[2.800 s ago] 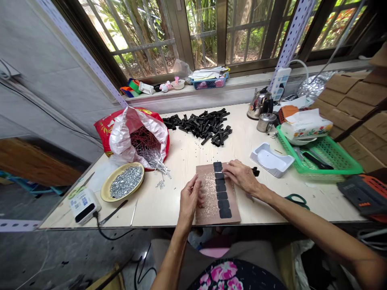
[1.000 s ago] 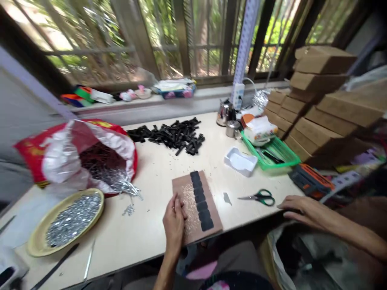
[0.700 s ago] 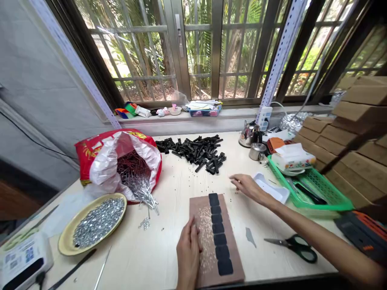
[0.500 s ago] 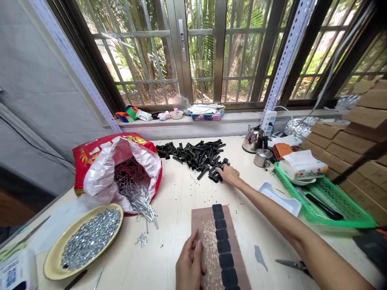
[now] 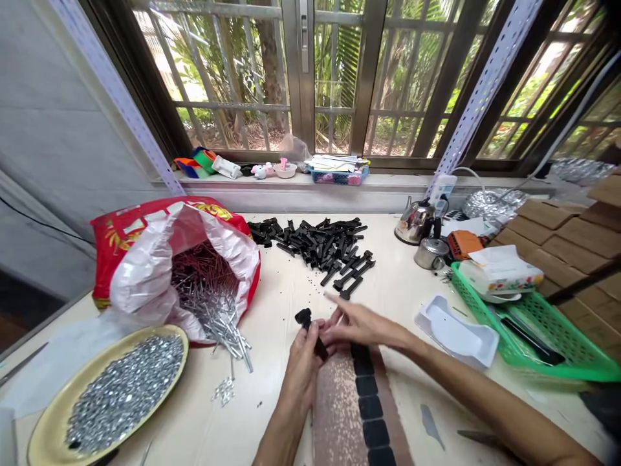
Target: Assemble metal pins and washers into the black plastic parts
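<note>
My left hand (image 5: 303,362) is closed around a black plastic part (image 5: 304,317), whose knobbed head sticks up past the thumb. Meeting it from the right, my right hand (image 5: 359,323) has its index finger stretched out. Its other fingertips pinch at the same part, close to the left thumb; the exact contact is partly hidden. Beneath both hands lies a brown board (image 5: 334,414) with a worn, speckled surface. A row of black rounded-square pads (image 5: 370,407) runs along it. Beyond the hands is a heap of similar black plastic parts (image 5: 320,243).
A red bag (image 5: 130,223) of metal rods stands open at left, behind a yellow dish (image 5: 182,369) of small metal pieces. To the right are a white tray (image 5: 456,330), a green basket (image 5: 582,369), a kettle (image 5: 414,220) and scissors (image 5: 480,437), partly covered by my forearm.
My right hand reached to the heap and came back toward the board. A black plastic part is now in my left hand, which has lifted off the board's left edge. The view has shifted.
</note>
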`<state>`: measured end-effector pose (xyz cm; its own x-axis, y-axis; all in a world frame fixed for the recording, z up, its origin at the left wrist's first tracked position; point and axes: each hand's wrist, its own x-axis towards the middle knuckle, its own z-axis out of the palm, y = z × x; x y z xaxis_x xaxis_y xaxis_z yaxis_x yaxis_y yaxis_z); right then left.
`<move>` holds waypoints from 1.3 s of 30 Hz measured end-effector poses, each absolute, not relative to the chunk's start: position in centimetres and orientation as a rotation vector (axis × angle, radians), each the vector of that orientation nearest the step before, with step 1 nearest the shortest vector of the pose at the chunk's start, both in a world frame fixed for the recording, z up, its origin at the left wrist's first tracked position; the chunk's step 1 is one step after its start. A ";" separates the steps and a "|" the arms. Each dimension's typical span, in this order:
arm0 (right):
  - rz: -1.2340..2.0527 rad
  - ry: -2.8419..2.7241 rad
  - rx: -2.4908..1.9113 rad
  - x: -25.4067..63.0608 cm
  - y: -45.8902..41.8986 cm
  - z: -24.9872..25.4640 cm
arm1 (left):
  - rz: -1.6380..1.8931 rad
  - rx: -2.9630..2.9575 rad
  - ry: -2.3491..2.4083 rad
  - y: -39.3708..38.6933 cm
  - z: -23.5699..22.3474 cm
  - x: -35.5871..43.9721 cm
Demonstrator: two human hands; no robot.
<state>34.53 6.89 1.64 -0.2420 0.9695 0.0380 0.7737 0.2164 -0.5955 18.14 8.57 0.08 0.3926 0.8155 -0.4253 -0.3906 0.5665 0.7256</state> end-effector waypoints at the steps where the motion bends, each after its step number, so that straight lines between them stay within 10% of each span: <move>1: 0.518 -2.109 -1.762 35.8 7.9 1.5 | 0.860 0.561 0.871 8.8 -0.2 18.0; 5: 0.015 -2.281 -2.135 39.7 12.1 0.9 | 0.983 0.659 0.918 9.6 -0.6 17.3; 19: 0.226 -2.260 -1.918 35.8 13.7 0.5 | 0.943 0.569 0.828 10.0 -1.2 17.2; 25: 0.832 -1.957 -1.480 31.6 10.5 1.0 | 0.932 0.452 0.651 10.2 -1.2 17.1; 32: 0.272 -1.508 -2.448 41.4 10.2 2.8 | 0.877 0.401 0.749 10.5 -0.5 16.4; 39: 0.346 -1.648 -2.125 35.6 6.9 1.5 | 0.915 0.425 0.708 10.0 -0.2 16.7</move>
